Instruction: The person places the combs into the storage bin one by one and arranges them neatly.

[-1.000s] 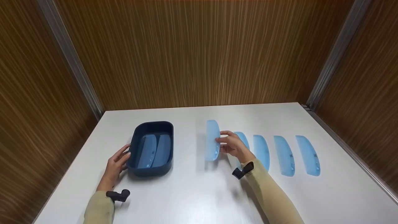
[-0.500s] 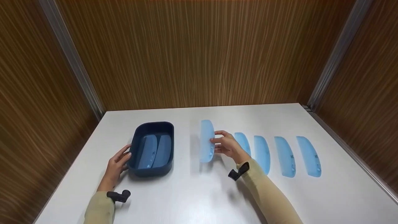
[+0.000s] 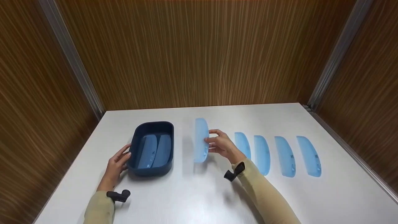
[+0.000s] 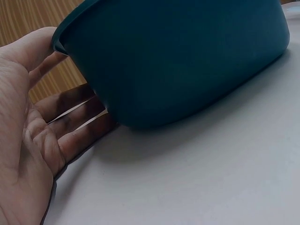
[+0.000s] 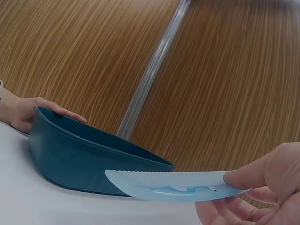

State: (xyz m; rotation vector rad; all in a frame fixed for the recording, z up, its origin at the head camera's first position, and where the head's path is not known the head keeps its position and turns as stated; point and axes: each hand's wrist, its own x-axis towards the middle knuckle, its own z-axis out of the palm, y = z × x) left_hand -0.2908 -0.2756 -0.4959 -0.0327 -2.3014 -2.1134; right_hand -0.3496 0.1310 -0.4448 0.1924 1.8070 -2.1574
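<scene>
My right hand (image 3: 220, 144) pinches a light-blue half-moon comb (image 3: 201, 140) by its curved back, thumb on one face. Fine teeth show along the straight edge of the comb (image 5: 173, 185) in the right wrist view. It is held up off the table, right of the dark blue bin (image 3: 152, 172). Two similar combs (image 3: 147, 151) lie side by side on the bin's floor. My left hand (image 3: 115, 166) rests against the bin's left side. In the left wrist view, its nearly straight fingers (image 4: 82, 136) touch the outer wall, with the thumb at the rim.
Several more light-blue combs (image 3: 262, 155) lie in a spaced row on the white table (image 3: 186, 199), to the right of my right hand. Wood-grain panels (image 3: 199, 53) enclose the back and sides, with metal strips (image 3: 335, 53) at the corners.
My right hand has carried the comb leftward, closer to the bin. More of the leftmost comb in the row now shows. The left hand and the bin have stayed put.
</scene>
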